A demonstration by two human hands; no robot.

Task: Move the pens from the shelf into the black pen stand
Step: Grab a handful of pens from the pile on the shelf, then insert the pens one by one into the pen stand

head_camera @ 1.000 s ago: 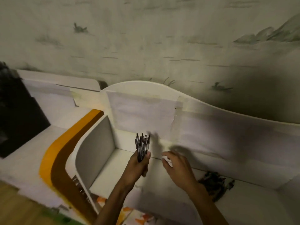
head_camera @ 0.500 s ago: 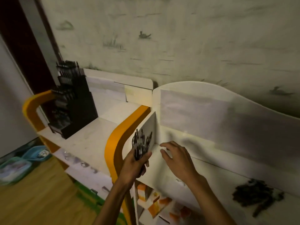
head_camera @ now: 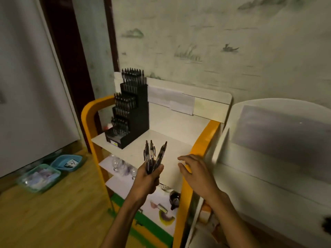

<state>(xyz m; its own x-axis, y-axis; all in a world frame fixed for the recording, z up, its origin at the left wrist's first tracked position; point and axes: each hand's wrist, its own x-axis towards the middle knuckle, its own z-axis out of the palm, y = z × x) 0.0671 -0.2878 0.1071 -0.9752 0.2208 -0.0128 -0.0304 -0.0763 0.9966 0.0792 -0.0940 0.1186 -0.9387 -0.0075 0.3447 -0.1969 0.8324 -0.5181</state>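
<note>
My left hand point(head_camera: 147, 178) grips a bunch of dark pens point(head_camera: 154, 153), their tips fanned upward over the front of the white shelf top point(head_camera: 172, 140). The black stepped pen stand point(head_camera: 129, 111) stands at the far left of that shelf, its tiers packed with several dark pens. It is well apart from my left hand, up and to the left. My right hand point(head_camera: 195, 173) hovers with fingers spread and relaxed, holding nothing, just right of the pens and next to the orange side rail point(head_camera: 202, 144).
A white curved shelf unit point(head_camera: 279, 151) stands to the right, with a dark heap of pens point(head_camera: 326, 225) at the frame's right edge. Lower shelves hold small items and a dark bottle point(head_camera: 174, 198). Two teal trays point(head_camera: 52, 171) lie on the wooden floor at left. A wall is behind.
The view has swung left from the right shelf unit to the orange-framed shelf. The pen stand has come nearer the centre. My left hand still grips the pens; both hands moved left with them.
</note>
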